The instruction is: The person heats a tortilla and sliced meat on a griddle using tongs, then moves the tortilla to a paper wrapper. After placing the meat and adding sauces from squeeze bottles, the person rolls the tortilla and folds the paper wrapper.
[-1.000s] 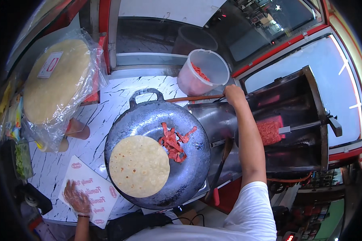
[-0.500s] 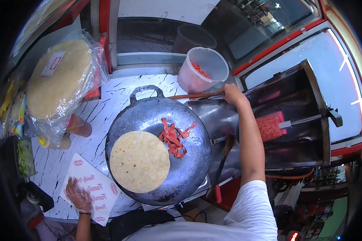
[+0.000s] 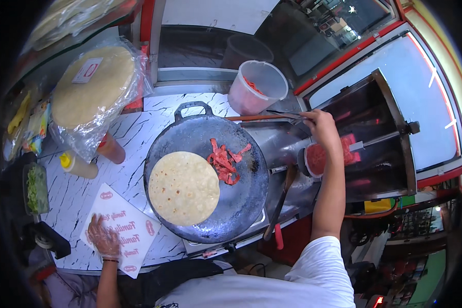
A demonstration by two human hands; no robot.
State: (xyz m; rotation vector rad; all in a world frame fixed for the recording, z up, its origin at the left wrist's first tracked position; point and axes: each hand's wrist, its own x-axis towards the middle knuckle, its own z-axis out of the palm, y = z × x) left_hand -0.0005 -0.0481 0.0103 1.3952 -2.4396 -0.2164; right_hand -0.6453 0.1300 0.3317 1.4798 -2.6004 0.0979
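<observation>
My left hand (image 3: 103, 237), in a clear plastic glove, lies with spread fingers on a white printed paper sheet (image 3: 134, 226) at the lower left. To the right, my right hand (image 3: 321, 126) is closed on a slim metal utensil (image 3: 294, 120) that looks like tongs; its shape is partly hidden. A brown wooden handle (image 3: 254, 117) runs beside it above the griddle rim. On the round dark griddle (image 3: 241, 210) lie a flatbread (image 3: 184, 188) and a small heap of reddish meat strips (image 3: 223, 163).
A meat spit (image 3: 323, 159) stands right of the griddle, partly behind my forearm. A translucent bucket (image 3: 256, 90) holds red shreds. Bagged flatbreads (image 3: 95, 84), sauce bottles (image 3: 79, 165) and a tub of chopped greens (image 3: 36, 190) are left. A wooden-handled tool (image 3: 280, 205) leans beside the griddle.
My right hand has moved right, from the wooden handle's end, and a metal utensil now shows in it. My left hand stays on the paper. The view has shifted slightly.
</observation>
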